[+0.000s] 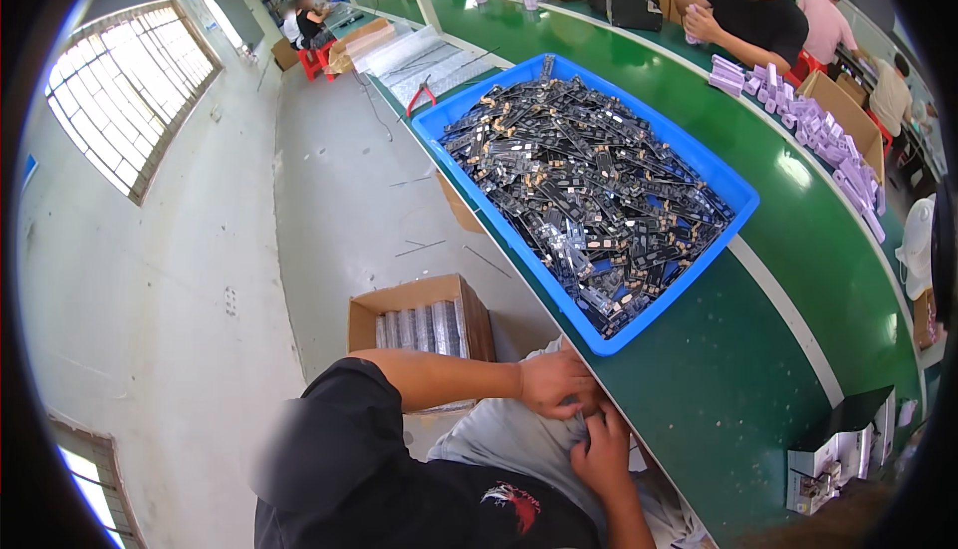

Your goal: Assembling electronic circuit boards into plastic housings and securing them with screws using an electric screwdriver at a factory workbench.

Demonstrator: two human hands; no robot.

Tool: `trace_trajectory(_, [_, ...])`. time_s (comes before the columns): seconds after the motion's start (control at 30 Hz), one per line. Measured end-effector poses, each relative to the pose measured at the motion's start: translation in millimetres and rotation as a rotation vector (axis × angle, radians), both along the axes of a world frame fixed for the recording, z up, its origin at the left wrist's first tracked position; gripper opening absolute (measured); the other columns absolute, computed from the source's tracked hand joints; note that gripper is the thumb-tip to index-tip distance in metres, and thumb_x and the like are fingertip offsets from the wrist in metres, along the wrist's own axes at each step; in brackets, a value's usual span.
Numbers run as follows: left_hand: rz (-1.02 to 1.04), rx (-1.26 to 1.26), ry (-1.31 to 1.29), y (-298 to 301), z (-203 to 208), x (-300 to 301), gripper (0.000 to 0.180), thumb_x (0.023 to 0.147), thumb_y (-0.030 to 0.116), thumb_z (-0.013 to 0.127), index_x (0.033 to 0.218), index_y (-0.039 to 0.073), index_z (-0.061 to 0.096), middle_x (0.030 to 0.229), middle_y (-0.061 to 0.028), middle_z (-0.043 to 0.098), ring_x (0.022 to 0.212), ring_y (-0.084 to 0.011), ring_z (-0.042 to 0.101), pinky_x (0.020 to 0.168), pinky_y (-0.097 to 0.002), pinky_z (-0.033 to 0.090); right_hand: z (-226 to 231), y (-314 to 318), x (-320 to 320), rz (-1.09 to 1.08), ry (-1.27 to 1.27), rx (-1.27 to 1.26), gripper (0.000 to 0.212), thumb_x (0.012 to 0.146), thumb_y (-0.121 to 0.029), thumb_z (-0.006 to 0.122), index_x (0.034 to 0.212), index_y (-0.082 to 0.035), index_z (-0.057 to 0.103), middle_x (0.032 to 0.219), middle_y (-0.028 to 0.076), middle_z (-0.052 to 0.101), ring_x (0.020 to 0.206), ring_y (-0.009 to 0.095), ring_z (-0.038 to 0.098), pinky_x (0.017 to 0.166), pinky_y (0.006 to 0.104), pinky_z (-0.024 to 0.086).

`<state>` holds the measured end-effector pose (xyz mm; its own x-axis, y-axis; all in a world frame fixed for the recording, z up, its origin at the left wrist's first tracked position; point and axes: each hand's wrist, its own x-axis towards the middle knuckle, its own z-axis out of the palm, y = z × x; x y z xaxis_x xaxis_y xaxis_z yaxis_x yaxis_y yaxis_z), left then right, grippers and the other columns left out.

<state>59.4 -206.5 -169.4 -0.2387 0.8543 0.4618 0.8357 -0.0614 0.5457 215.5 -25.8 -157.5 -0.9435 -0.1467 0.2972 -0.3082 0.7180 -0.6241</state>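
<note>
My left hand (559, 385) and my right hand (603, 451) are close together over my lap, beside the near edge of the green workbench (718, 399). The left hand's fingers curl down over the pale grey trousers (499, 437); whatever they hold, if anything, is hidden. Just below it, the right hand has bent fingers pointing up toward the left, and I cannot make out anything in them. Ahead of both hands stands a large blue plastic tray (602, 341), filled with a heap of small dark flat electronic parts (589, 180), some with gold-coloured bits.
On the floor left of the bench sits an open cardboard box (479, 319) with wrapped stacks. Red-handled pliers (421, 98) lie beyond the tray. A white device (838, 459) stands near right. Purple parts (818, 130) are piled across the bench, near a seated person (753, 15).
</note>
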Motion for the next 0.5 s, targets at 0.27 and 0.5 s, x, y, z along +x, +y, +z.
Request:
trace_trajectory(0.27, [-0.035, -0.069, 0.012, -5, -11, 0, 0.036, 0.081, 0.025, 0.066, 0.111, 0.005, 0.065, 0.116, -0.0209, 0.064, 0.109, -0.0435, 0.06, 0.098, -0.0522, 0.047, 0, 3, -2, 0.047, -0.1, 0.009, 0.027, 0.071, -0.007, 0.06, 0.096, 0.002, 0.061, 0.113, 0.026, 0.057, 0.105, 0.048, 0.058, 0.089, 0.0584, 0.049])
trace_trajectory(0.5, [0.183, -0.044, 0.019, -10, -7, 7, 0.068, 0.081, 0.032, 0.069, 0.136, -0.007, 0.053, 0.127, -0.0291, 0.058, 0.11, -0.0481, 0.059, 0.099, -0.0502, 0.048, -2, -2, -11, 0.091, -0.037, -0.065, 0.028, 0.071, -0.008, 0.06, 0.097, 0.003, 0.063, 0.118, 0.026, 0.058, 0.108, 0.048, 0.058, 0.09, 0.0571, 0.05])
